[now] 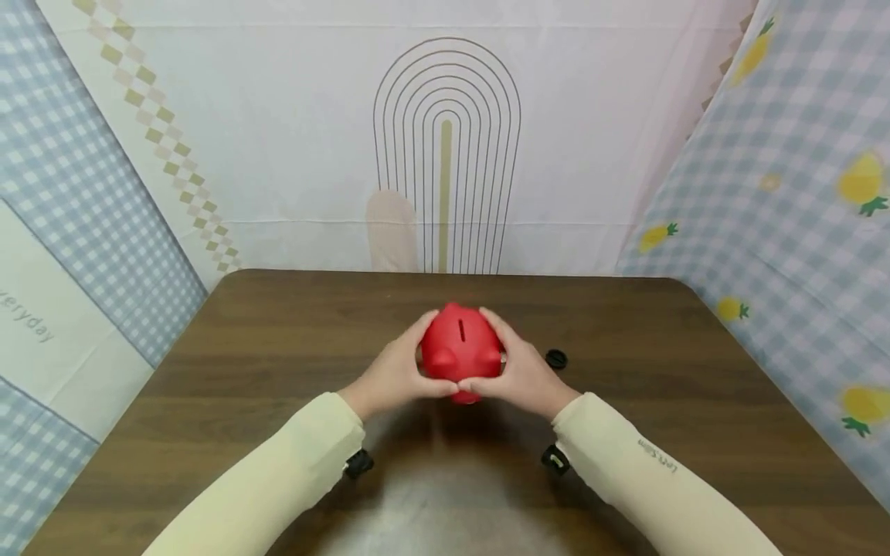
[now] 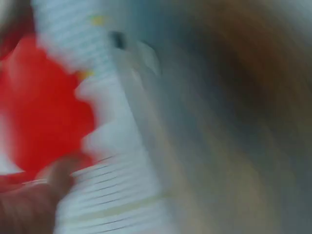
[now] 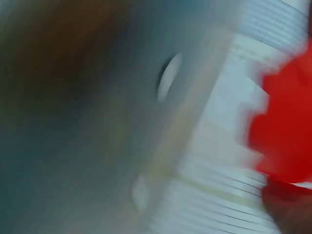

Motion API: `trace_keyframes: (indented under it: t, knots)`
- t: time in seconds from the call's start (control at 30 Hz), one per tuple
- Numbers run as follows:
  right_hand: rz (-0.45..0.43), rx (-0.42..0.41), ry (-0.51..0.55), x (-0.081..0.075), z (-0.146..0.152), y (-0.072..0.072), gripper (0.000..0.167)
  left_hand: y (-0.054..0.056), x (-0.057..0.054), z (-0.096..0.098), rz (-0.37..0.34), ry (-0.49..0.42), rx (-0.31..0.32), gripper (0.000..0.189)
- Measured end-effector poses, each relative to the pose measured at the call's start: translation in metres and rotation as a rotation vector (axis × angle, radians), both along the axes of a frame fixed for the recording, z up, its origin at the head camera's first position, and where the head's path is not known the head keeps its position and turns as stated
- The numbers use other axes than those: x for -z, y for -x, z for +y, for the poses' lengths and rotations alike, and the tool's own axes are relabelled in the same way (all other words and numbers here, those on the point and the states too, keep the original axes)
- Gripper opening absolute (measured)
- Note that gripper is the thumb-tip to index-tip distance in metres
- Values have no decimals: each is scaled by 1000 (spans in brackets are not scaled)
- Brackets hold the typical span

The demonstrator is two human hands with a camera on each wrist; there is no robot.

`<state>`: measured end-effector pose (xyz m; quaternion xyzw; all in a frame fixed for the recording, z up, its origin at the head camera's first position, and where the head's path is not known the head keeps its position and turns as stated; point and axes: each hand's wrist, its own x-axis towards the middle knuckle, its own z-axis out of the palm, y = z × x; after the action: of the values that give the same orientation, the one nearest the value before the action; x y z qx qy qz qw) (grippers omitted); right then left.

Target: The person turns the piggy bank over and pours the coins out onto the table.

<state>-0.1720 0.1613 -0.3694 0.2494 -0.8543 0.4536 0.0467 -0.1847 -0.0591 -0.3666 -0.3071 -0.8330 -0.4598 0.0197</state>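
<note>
A red piggy bank (image 1: 460, 340) is held between both hands over the middle of the table, its dark coin slot facing up. My left hand (image 1: 398, 371) grips its left side, and my right hand (image 1: 526, 369) grips its right side. Both thumbs meet across the near side, while the fingers reach round towards the back. Motion blurs the red body (image 2: 48, 107) in the left wrist view; part of the left hand (image 2: 36, 200) shows below it. In the right wrist view the piggy bank (image 3: 287, 117) is cut off by the edge, above part of the right hand (image 3: 287, 204).
A small black round cap (image 1: 556, 358) lies on the brown wooden table (image 1: 292, 324), just right of the right hand. Pale, flat round pieces (image 3: 169, 77) lie on the table in the right wrist view. Behind hangs a white patterned cloth (image 1: 292, 139), with checked cloth (image 1: 786, 201) at the right.
</note>
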Motion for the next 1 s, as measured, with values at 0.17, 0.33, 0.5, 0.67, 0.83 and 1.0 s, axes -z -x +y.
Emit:
trace_keyframes:
  t: [0.17,0.33,0.5,0.67,0.83,1.0]
  knots:
    - [-64,7,25,0,1,-1,97,0,-3,2,-73,-12,5,91]
    - [164,5,3,0,1,4,100,2,-3,2,67,-57,29,96]
    - [-132,37,21,4,-2,7,92,5,-1,1,-215,-115,1,83]
    - [250,8,-47,8,0,4,100,-3,1,-1,69,-99,26,94]
    - [-81,14,4,6,-5,3,86,-6,-1,-2,-141,-72,-47,83]
    - [204,-34,-1,3,-4,3,97,-7,-3,-3,102,-53,-18,96]
